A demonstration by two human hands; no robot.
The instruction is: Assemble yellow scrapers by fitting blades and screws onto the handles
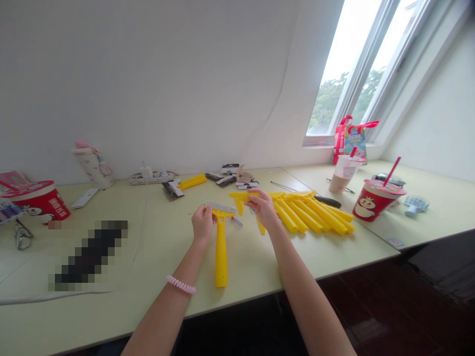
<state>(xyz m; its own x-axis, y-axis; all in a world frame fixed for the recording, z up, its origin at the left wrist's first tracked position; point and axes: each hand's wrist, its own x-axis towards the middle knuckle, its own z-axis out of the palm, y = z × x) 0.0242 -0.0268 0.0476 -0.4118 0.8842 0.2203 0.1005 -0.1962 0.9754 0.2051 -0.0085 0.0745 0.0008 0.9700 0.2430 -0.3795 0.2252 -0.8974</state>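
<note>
My left hand [202, 225] is closed on the left end of the head of a yellow scraper [221, 252]. A flat metal blade [220, 206] lies along the top of that head, and the handle points toward me. Between the fingertips of my right hand [265, 207] is a yellow T-shaped plastic piece [240, 198], apart from the scraper and to its right. Under my right hand, another yellow pointed piece [261, 228] shows in part. A small clear and reddish item [236, 222], too small to name, lies between the hands. Several yellow scraper handles [308, 217] lie in a row to the right.
A red cup [374, 200] and a milky drink cup [343, 175] stand at the right, another red cup [42, 202] at the left. Packaged yellow handle [193, 181], power strip [152, 177] and bottle [92, 165] sit along the wall. A black-handled screwdriver [327, 200] lies behind the row.
</note>
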